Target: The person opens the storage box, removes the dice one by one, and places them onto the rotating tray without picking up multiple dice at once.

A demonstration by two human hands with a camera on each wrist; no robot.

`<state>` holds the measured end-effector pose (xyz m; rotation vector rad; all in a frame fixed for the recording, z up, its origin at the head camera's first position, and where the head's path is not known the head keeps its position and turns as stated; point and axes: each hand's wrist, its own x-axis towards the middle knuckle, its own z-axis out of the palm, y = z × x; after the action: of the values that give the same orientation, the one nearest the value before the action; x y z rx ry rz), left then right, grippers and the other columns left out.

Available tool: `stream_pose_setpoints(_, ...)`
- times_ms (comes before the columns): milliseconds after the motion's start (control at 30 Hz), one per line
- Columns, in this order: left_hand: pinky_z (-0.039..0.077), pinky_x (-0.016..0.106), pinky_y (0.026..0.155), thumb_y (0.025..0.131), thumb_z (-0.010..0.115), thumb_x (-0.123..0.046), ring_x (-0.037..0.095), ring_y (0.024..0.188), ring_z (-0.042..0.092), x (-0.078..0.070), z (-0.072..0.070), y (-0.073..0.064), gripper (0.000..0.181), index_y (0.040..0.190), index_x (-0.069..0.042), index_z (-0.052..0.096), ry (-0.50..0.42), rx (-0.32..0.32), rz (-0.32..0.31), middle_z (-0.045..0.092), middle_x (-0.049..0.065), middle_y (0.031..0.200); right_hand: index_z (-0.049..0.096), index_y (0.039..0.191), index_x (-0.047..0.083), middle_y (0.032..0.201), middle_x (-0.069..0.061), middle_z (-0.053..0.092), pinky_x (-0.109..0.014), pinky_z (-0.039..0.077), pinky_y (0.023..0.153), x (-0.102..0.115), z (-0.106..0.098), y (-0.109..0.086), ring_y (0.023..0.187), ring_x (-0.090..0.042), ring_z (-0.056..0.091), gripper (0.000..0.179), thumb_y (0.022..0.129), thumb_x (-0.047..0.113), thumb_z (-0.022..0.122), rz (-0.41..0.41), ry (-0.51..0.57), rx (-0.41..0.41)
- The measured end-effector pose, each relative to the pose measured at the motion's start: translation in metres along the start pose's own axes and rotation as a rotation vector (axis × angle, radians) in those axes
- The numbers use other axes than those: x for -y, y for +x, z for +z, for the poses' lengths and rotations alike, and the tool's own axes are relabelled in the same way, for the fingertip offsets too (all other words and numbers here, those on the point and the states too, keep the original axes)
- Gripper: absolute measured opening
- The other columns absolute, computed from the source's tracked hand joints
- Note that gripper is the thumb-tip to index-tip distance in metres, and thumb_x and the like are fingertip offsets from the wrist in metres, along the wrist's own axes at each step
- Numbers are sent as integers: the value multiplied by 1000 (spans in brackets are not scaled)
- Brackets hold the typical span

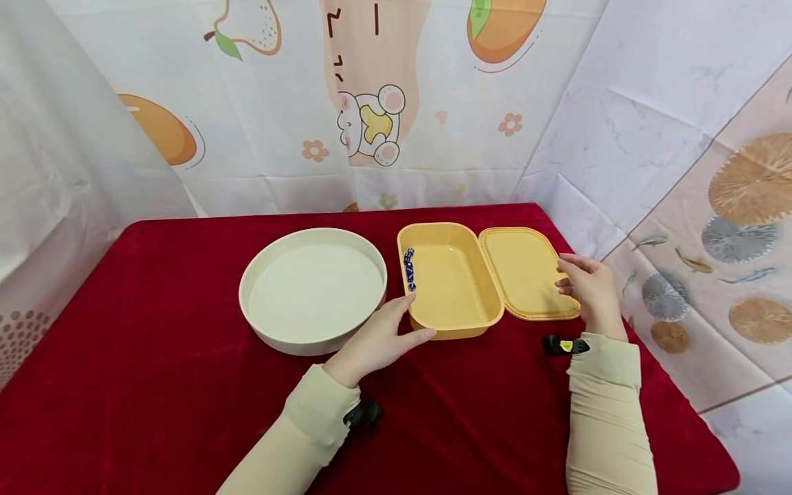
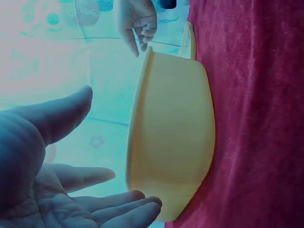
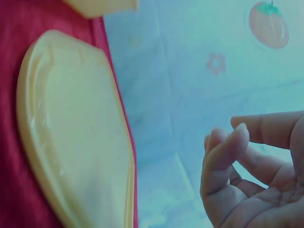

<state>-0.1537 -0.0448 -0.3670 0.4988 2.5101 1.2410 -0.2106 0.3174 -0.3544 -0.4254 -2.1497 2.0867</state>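
Note:
A yellow box (image 1: 454, 282) without its cover stands on the table, with several dark blue dice (image 1: 410, 269) in a line along its left inner side. My left hand (image 1: 379, 338) is at the box's near left corner, fingers extended and thumb spread; whether it touches the wall I cannot tell. In the left wrist view its palm (image 2: 52, 204) holds nothing. Over the right edge of the flat yellow lid (image 1: 526, 271) hovers my right hand (image 1: 590, 292). Its fingers (image 3: 223, 156) are loosely bent with nothing between them, apart from the lid in the right wrist view.
A round cream tray (image 1: 312, 285) with a low rim stands left of the box. Dark red cloth (image 1: 167, 330) covers the table. Patterned curtains (image 1: 260, 137) hang behind it and along the right side. Each wrist carries a black strap-on camera (image 1: 566, 345).

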Motion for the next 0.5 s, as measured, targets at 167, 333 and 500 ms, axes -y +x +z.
stream_pose_setpoints(167,27,43,122,94,64,-47,24,149,29,-6,-4,-5,81,156,-7,30,41,-6,4,34,9,160,71,90,26,81,8,66,-16,55,55,10,11,-6,58,-8,61,11,95,18,66,-24,79,54)
stream_pose_setpoints(333,27,43,123,94,65,-46,23,150,29,-12,-10,-10,81,155,-7,31,38,-6,27,33,8,160,74,94,21,82,5,68,-17,56,56,20,22,-13,59,-9,62,7,93,15,70,-46,177,105)
stream_pose_setpoints(500,28,46,121,94,66,-43,25,149,30,-17,-17,-14,80,156,-9,30,2,-69,31,34,8,160,76,96,17,82,2,70,-18,56,57,26,33,-21,61,-11,63,11,93,10,68,-80,266,172)
